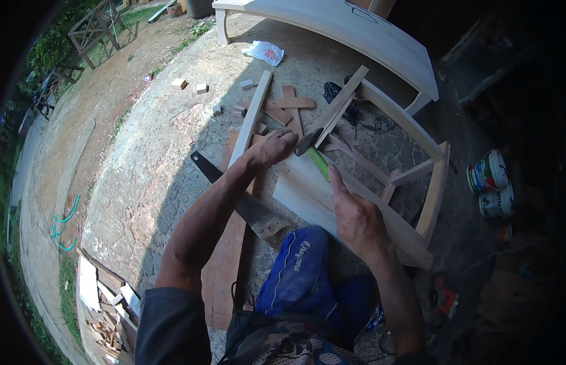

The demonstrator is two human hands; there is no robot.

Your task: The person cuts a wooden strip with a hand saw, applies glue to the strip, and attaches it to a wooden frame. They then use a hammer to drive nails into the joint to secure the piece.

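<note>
My right hand is wrapped round the green handle of a hammer. The dark hammer head lies close beside my left hand, at the corner of a wooden frame. My left hand is closed with its fingers drawn together; what they hold, if anything, is hidden. Below both hands a pale board slants along the near side of the frame. A handsaw lies under my left forearm, its middle hidden by the arm.
A long pale wooden bar and several short planks lie beyond my left hand. A whitish table stands at the back. Paint buckets are at right, scrap wood at lower left.
</note>
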